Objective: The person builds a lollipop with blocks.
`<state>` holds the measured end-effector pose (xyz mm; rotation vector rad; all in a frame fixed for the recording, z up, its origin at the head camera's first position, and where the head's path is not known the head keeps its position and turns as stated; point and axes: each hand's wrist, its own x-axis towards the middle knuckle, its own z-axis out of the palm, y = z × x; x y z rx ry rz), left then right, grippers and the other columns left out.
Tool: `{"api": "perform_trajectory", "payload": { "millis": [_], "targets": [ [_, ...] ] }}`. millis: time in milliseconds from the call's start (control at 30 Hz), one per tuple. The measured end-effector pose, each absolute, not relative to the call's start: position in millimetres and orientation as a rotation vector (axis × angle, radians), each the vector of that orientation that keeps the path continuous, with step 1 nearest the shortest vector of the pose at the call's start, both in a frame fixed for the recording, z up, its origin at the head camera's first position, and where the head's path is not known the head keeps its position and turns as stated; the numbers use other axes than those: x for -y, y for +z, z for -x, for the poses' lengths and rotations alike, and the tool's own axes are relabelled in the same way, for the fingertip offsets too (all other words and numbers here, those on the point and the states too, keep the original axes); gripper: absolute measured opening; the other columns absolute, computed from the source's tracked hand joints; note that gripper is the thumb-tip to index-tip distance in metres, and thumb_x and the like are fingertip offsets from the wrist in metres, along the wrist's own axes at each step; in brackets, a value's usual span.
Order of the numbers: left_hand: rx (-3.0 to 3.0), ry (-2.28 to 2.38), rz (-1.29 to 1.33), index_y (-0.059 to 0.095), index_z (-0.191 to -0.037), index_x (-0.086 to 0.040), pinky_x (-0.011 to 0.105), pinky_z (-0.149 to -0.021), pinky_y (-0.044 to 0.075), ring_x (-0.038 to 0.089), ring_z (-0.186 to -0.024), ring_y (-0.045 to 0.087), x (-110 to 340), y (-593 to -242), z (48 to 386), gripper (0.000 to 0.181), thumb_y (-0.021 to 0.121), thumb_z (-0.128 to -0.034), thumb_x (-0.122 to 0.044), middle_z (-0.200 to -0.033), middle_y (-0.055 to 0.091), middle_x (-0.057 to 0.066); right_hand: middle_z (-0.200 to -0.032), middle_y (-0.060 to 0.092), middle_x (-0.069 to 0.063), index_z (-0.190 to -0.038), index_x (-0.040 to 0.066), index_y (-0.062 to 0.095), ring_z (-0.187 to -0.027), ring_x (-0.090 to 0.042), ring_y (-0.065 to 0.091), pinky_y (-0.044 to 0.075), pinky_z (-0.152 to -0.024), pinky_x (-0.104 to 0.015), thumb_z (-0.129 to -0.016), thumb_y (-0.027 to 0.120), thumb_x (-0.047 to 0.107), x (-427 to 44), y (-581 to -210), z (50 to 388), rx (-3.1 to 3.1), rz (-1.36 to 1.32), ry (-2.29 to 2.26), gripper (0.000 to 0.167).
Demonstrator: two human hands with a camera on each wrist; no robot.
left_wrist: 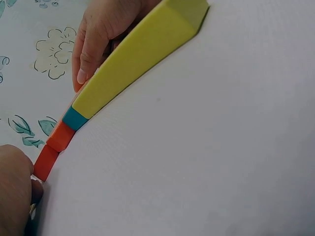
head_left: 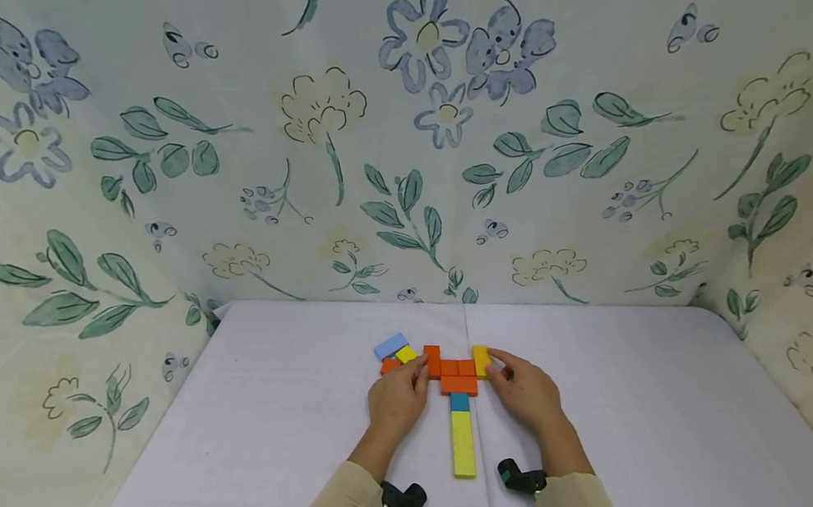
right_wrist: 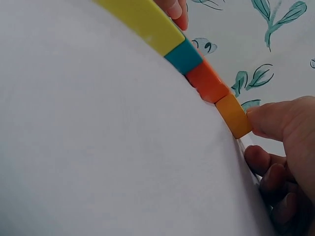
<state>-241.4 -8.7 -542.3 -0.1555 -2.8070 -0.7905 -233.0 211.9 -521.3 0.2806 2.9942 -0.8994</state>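
Flat toy blocks form a joined figure on the white cloth. My left hand (head_left: 395,401) pinches the upright red-orange block (head_left: 433,361) at the figure's upper left; in the left wrist view its fingers meet the end of that block (left_wrist: 47,162). At the upper right, my right hand (head_left: 529,393) holds an orange-yellow block (head_left: 481,361) by its side, the thumb against it in the right wrist view. Between them lie two small orange blocks (head_left: 457,367) above a wider orange block (head_left: 459,385). Below come a teal block (head_left: 459,402) and a long yellow block (head_left: 462,444).
Behind my left hand, a blue block (head_left: 391,346), a small yellow block (head_left: 405,354) and a partly hidden orange block (head_left: 390,365) lie loosely together. Floral fabric (head_left: 368,167) surrounds the white tabletop (head_left: 280,399). Black camera mounts (head_left: 405,499) are on both wrists.
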Motion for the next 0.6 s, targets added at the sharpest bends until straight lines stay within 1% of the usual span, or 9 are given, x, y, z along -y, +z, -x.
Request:
{"api": "perform_trajectory", "payload": {
  "millis": [400,600],
  "targets": [
    [2.781,-0.767,0.152,0.070,-0.131,-0.032,0.020,-0.050,0.027,0.006,-0.050,0.038,8.0,-543.9,240.7,0.032,0.062,-0.1014,-0.039,-0.058,0.043,-0.011,-0.085,0.057,-0.002,-0.145,0.025,0.059,-0.074,-0.019,0.049,0.035,-0.065,-0.033,-0.100,0.060,0.041,-212.3,-522.4,232.4,-3.005,-0.258,-0.895,0.048],
    [2.788,-0.867,0.160,0.068,-0.135,-0.030,0.020,-0.050,0.029,0.006,-0.051,0.039,10.7,-542.6,239.7,0.035,0.061,-0.1019,-0.040,-0.059,0.044,-0.011,-0.084,0.057,-0.002,-0.145,0.026,0.059,-0.073,-0.019,0.050,0.035,-0.065,-0.033,-0.100,0.061,0.041,-211.9,-522.1,232.6,-2.994,-0.277,-0.909,0.048]
  ]
}}
